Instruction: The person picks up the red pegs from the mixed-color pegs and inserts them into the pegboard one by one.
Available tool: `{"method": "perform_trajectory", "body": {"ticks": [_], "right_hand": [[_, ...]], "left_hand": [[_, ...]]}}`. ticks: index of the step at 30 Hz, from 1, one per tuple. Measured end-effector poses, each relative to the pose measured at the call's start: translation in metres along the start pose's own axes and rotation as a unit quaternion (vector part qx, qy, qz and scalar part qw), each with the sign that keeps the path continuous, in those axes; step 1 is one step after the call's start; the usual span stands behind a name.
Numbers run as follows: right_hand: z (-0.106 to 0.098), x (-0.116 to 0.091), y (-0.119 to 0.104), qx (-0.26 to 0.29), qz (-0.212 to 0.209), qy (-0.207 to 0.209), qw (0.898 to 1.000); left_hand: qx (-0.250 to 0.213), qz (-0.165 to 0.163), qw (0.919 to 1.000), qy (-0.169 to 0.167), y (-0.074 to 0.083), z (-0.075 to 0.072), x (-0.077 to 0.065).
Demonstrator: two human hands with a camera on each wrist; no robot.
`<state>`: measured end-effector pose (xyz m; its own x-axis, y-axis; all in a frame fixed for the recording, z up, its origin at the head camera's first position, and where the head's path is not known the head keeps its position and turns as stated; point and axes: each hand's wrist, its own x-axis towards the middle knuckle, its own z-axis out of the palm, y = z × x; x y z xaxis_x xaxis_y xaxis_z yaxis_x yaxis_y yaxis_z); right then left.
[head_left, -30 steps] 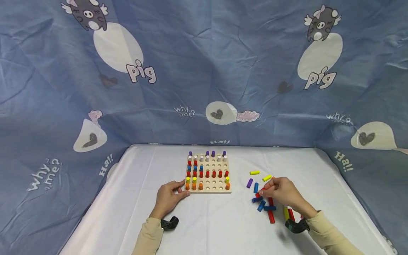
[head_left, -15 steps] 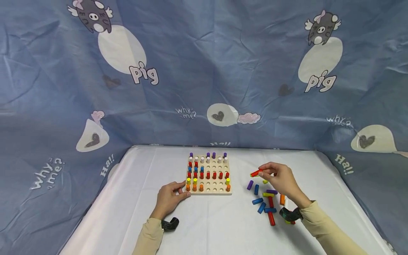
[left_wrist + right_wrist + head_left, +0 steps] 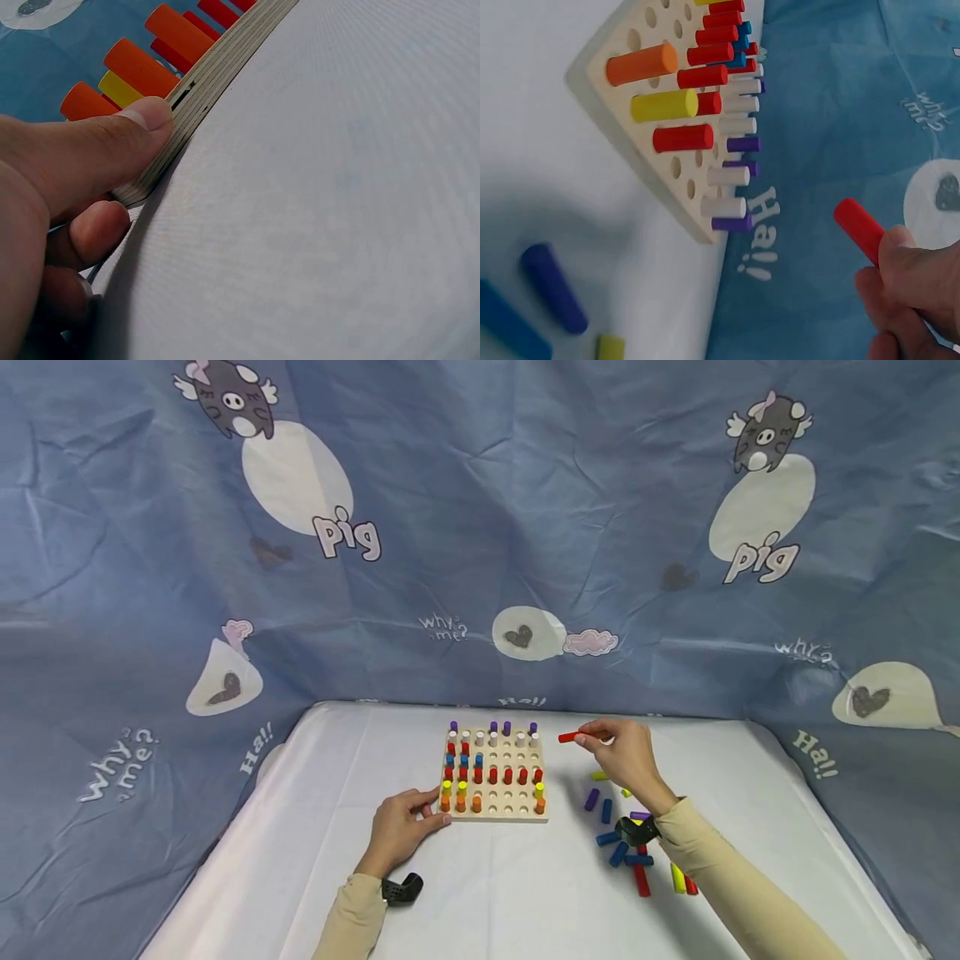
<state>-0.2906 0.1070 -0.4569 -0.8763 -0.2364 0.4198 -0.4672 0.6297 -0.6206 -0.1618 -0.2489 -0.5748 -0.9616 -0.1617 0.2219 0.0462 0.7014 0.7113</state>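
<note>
A wooden pegboard [image 3: 501,817] lies mid-table, with coloured pegs standing in rows of holes. My left hand [image 3: 401,828] grips its near left corner, the thumb [image 3: 142,124] along the front edge and the fingers at the left side. Orange pegs [image 3: 139,66] stand close to that thumb in the left wrist view. Right of the board, raised above the table, my right hand [image 3: 621,756] pinches a red peg [image 3: 568,737] by one end between thumb and fingertips. The peg's free end points left toward the board; in the right wrist view this red peg [image 3: 859,229] shows apart from the board.
Loose pegs lie on the white cloth to the board's right, among them a purple peg [image 3: 592,799], a blue peg [image 3: 618,854] and a red peg [image 3: 642,881]. My right forearm [image 3: 720,877] covers part of this pile. A blue patterned cloth [image 3: 480,543] hangs behind the table.
My right hand has lifted the red peg from the loose pile and carried it up and left toward the board's far right side. The left hand stays on the corner.
</note>
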Motion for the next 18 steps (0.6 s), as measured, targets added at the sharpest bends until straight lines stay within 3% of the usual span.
{"method": "perform_trajectory", "body": {"ticks": [6,12,18], "right_hand": [[0.023,0.015,-0.012,-0.027,-0.009,-0.002,1.000],[0.052,0.023,-0.022,-0.075,-0.059,0.011,0.995],[0.083,0.030,-0.033,-0.088,-0.111,-0.008,0.990]], "left_hand": [[-0.002,-0.002,1.0000,0.003,0.000,0.001,0.001],[0.000,-0.002,1.0000,0.000,0.001,0.000,0.000],[-0.003,-0.018,0.9998,-0.009,0.001,0.001,0.000]]}}
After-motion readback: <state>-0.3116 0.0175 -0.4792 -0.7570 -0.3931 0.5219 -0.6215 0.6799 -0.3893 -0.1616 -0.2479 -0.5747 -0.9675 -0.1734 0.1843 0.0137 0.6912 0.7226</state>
